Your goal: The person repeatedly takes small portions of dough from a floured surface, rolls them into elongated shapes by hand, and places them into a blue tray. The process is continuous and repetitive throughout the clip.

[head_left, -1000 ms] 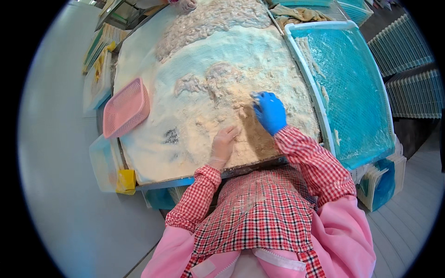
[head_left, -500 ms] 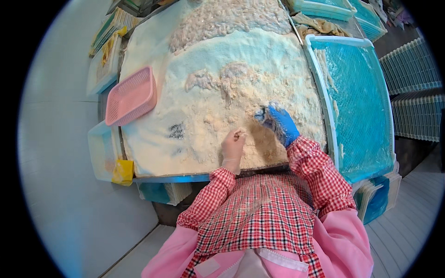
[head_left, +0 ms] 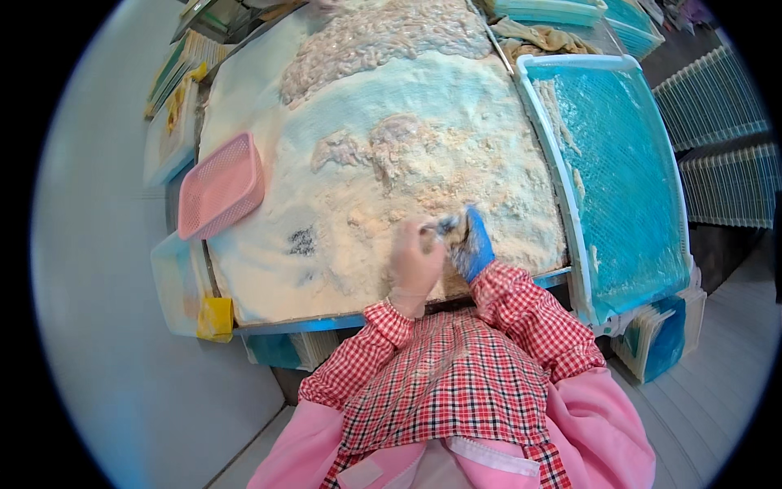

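Observation:
My left hand [head_left: 418,257], in a thin clear glove, has its fingers curled and meets my right hand [head_left: 470,243], in a blue glove dusted with powder, above the near part of the flour-covered work surface [head_left: 269,285]. Both hands are closed around something small, which blur and the fingers hide. Beyond them lie clumps of pale, wet pieces [head_left: 395,143] coated in flour. A larger mass of glistening pale strips [head_left: 379,37] covers the far part of the surface.
A pink mesh basket [head_left: 220,186] stands at the left. A turquoise mesh tray [head_left: 619,179] with pale strips is at the right, beside stacked racks [head_left: 717,179]. A tan cloth [head_left: 546,37] lies behind the tray. A yellow object [head_left: 214,318] sits at the near left corner.
My hands have come together near the front edge. The right hand has moved down and inward, and the left has closed its fingers and shifted toward it.

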{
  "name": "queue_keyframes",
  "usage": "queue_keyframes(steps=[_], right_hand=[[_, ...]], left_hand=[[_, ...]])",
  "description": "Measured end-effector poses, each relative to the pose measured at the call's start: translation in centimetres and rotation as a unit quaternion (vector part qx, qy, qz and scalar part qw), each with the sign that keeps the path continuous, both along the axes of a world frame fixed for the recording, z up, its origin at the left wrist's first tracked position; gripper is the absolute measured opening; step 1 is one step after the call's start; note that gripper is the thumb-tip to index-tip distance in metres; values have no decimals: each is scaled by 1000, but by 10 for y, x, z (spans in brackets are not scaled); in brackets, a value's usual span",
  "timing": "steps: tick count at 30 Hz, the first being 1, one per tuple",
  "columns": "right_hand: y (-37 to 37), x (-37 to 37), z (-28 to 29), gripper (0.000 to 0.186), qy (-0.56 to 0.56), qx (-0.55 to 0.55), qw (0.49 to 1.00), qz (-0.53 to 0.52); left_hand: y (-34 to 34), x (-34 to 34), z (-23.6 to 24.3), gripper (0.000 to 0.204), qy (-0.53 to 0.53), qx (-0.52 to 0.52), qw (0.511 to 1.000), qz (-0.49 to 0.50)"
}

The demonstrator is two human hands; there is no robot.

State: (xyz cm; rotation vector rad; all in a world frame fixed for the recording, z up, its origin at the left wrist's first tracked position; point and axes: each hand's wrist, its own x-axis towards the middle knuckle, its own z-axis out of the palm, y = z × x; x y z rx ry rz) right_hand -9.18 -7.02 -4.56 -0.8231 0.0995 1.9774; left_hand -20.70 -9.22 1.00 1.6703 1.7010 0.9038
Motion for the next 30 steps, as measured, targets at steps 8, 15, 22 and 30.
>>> queue_keyframes(steps=[8,15,22,30], right_hand=[[-46,-58,21,49,226,162,897,-344],[-23,-35,28,49,152,197,843,-477],[-24,53,-7,39,117,-48,987,-99],[-15,48,-4,40,-121,-34,992,8]], left_hand=[[-13,48,13,47,-72,37,985,-152],[21,52,-24,52,69,38,993,-92],[44,32,-72,63,284,20,953,-107],[24,28,-31,53,18,-133,990,-46]])
